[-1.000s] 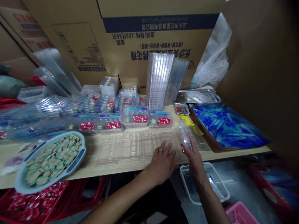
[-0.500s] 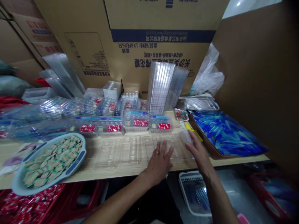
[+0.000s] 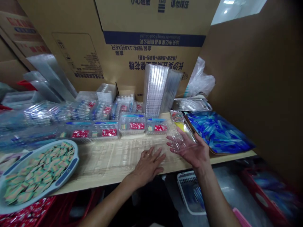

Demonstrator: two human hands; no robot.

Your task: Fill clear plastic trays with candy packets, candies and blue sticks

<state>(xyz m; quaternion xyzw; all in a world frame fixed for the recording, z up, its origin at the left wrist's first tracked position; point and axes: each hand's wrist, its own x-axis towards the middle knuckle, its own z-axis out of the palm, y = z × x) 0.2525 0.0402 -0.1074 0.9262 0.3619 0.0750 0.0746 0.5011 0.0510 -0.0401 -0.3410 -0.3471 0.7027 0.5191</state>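
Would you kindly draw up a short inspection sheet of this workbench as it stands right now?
surface: light wooden table, its top largely covered in clear plastic.
job's things: flat clear plastic blister trays; a smaller clear plastic tray.
clutter: clear plastic boxes with red packets; grey-blue oval basin of striped candies; brown tray of blue tubes.
grippers: left hand lies flat on the blister trays; right hand is open, its fingers at the smaller tray.
cables: nothing seen.
surroundings: brown cardboard cartons behind; white plastic basket below.

even, moderate indoor light; glare streaks the clear trays [image 3: 153,91], shadow darkens below the counter [image 3: 233,158], and wide-angle distortion bends the frame edges, which soften slightly.
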